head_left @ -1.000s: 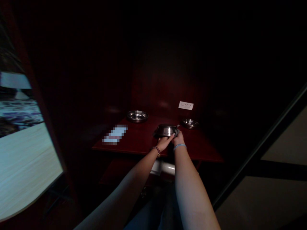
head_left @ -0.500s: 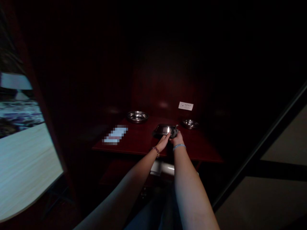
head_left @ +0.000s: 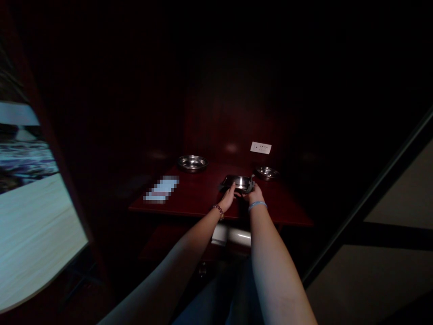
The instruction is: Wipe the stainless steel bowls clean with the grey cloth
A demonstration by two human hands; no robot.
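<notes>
Both of my hands are around a shiny metal bowl above the dark red shelf. On its near side my left hand, with a beaded bracelet at the wrist, grips the bowl. My right hand, with a light blue band, is closed on a grey cloth that lies against the bowl's right side. A round metal dish rests at the back left of the shelf, and a smaller one sits at the back right.
A white socket plate is on the back wall. At the shelf's left lies a blurred pale item. White objects show below the shelf. A pale wooden tabletop stands at the left, and a dark-framed panel at the right.
The bowl and my right hand have moved slightly right. My left hand's grip has shifted a little along the bowl's near side. The view has shifted slightly.
</notes>
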